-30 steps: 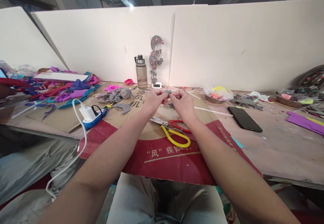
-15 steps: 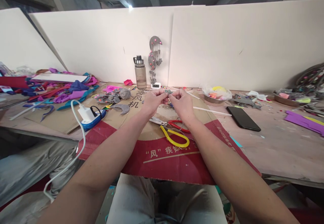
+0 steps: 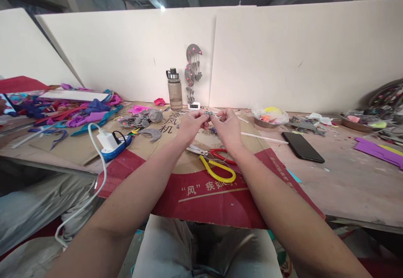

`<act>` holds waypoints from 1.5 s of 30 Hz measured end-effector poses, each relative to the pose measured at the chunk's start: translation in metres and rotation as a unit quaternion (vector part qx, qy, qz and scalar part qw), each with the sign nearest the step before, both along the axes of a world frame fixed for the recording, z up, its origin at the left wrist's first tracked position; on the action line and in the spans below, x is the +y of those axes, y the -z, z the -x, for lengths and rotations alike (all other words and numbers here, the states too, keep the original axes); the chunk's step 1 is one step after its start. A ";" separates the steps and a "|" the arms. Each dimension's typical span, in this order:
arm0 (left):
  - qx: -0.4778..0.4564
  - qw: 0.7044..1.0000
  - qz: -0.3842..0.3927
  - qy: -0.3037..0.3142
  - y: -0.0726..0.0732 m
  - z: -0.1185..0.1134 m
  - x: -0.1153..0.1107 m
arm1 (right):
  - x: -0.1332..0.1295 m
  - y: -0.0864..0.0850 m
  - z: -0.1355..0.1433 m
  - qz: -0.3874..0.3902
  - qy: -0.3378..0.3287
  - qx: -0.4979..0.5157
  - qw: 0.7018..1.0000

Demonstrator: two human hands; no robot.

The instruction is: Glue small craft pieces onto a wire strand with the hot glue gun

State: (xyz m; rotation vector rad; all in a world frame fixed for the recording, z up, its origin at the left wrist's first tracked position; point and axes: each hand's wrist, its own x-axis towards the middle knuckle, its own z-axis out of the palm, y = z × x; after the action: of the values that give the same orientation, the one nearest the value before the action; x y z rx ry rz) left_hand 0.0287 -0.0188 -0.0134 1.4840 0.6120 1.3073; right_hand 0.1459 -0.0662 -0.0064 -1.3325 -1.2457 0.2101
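Grip of left hand (image 3: pixel 192 125) and right hand (image 3: pixel 229 128): pinched from both sides on a small grey-green piece (image 3: pixel 209 113), raised above a cardboard sheet (image 3: pixel 214 211), probably for steadiness and a close view. Just below, on the cardboard, tool with red and yellow handles (image 3: pixel 202 160), seemingly within easy reach, partly hidden by the right forearm (image 3: pixel 277 202). Cardboard presumably as protection for the counter (image 3: pixel 352 194). Beyond the hands: white clock (image 3: pixel 193 106), tinted bottle (image 3: pixel 175 91) and grey ornament (image 3: pixel 193 53) before white boards (image 3: pixel 283 55), limiting forward reach. Leftward, yarn ball (image 3: pixel 155 116), grey crescent (image 3: pixel 154 134) and blue power strip (image 3: pixel 117 151); rightward, pale rod (image 3: pixel 264 138), black phone (image 3: pixel 302 147) and bowl (image 3: pixel 264 124).
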 end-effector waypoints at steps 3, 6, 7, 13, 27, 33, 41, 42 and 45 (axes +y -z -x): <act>0.002 1.000 0.008 0.010 -0.001 -0.001 -0.003 | 0.000 0.001 -0.003 0.010 -0.019 -0.010 1.000; 0.019 0.998 0.031 0.047 -0.004 0.001 -0.006 | 0.003 0.001 -0.010 0.034 -0.048 -0.011 0.998; 0.026 0.997 0.040 0.065 -0.005 0.002 -0.006 | 0.004 0.000 -0.012 0.043 -0.055 -0.006 0.998; 0.050 0.984 0.082 0.152 -0.010 0.012 0.000 | 0.006 -0.004 -0.025 0.091 -0.092 0.012 0.991; 0.271 0.958 -0.094 0.007 -0.007 0.017 0.002 | 0.002 -0.006 -0.030 0.174 -0.117 -0.139 0.968; 0.241 0.970 -0.036 0.004 -0.003 0.012 0.003 | 0.002 -0.006 -0.027 0.148 -0.101 -0.150 0.972; 0.099 0.993 0.069 -0.009 -0.009 0.007 0.000 | 0.003 -0.003 -0.024 0.098 -0.112 -0.112 0.983; 0.092 0.993 0.073 -0.006 -0.010 0.006 -0.001 | 0.004 -0.002 -0.023 0.091 -0.110 -0.106 0.984; 0.077 0.994 0.077 0.004 -0.011 0.006 -0.002 | 0.007 0.003 -0.020 0.070 -0.112 -0.082 0.988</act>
State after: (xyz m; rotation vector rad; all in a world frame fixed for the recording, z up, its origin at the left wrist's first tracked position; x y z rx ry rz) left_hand 0.0226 -0.0205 -0.0028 1.4661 0.7879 1.1212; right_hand 0.1663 -0.0593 -0.0097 -1.3486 -1.5457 0.3577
